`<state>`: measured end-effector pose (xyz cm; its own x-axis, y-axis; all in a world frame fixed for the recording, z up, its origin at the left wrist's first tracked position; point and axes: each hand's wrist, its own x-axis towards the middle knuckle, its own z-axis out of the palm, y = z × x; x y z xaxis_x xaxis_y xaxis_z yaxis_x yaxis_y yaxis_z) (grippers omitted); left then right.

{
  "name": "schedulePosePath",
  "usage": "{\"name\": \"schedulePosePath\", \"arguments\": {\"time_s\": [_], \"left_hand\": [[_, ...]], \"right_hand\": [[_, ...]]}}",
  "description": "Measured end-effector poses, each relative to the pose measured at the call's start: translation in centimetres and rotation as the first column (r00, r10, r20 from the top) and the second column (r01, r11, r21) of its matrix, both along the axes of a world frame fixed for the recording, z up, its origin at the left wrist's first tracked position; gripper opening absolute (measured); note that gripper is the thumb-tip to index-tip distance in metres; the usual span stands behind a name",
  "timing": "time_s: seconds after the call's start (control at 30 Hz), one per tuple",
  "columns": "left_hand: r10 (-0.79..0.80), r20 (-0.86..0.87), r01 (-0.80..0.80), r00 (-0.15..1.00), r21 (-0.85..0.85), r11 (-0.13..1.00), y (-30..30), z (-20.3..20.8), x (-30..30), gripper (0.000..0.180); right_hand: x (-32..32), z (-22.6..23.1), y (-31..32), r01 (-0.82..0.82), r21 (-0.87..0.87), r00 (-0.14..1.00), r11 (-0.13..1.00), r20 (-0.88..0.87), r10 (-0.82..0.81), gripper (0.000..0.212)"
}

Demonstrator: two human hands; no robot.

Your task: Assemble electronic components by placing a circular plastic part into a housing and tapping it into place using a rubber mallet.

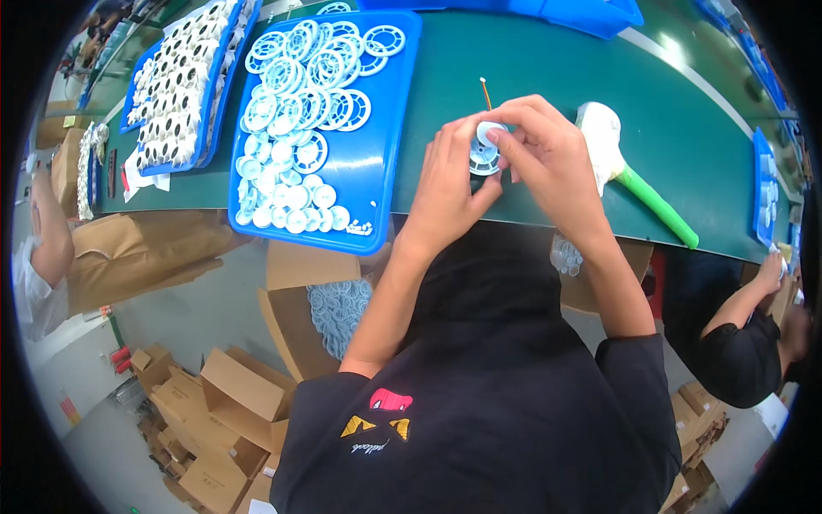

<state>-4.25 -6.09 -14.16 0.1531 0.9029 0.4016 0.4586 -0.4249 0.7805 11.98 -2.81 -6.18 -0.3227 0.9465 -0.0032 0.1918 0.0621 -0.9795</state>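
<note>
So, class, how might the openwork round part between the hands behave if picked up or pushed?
The openwork round part is probably light for its size, since gaps pierce it. Its circular outline suggests it could roll if stood on edge. It seems stiff, showing no bend, though the left hand and right hand partly hide it.

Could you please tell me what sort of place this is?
Likely a factory assembly workshop: a blue tray holds loose plastic rings and discs, similar white parts sit in rows, and cardboard boxes stand nearby.
</note>
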Motion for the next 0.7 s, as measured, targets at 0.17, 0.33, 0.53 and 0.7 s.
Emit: {"name": "schedulePosePath", "arguments": {"time_s": [0.17, 0.33, 0.53, 0.7], "left_hand": [[0.034, 0.013, -0.034, 0.999, -0.013, 0.999, -0.1, 0.0, 0.3, 0.078], [0.064, 0.009, -0.063, 0.998, -0.034, 0.997, -0.4, -0.1, 0.3, 0.079], [-0.016, 0.067, 0.023, 0.998, -0.114, 0.993, -0.8, -1.1, -0.3, 0.069], [-0.076, 0.053, 0.085, 0.996, -0.185, 0.979, -0.3, -0.2, -0.2, 0.067]], "right_hand": [[0.1, -1.7, 0.0, -0.019, 0.277, 0.972, 0.961, 0.228, -0.047, 0.018], [-0.9, -2.5, -0.8, -0.047, 0.591, 0.894, 0.805, 0.384, -0.230, 0.024], [-6.2, -0.7, 2.3, -0.248, 0.692, 0.929, 0.677, 0.369, -0.037, 0.016], [-13.8, -3.5, 7.0, -0.510, 0.617, 0.811, 0.599, 0.578, 0.095, 0.033]]}}
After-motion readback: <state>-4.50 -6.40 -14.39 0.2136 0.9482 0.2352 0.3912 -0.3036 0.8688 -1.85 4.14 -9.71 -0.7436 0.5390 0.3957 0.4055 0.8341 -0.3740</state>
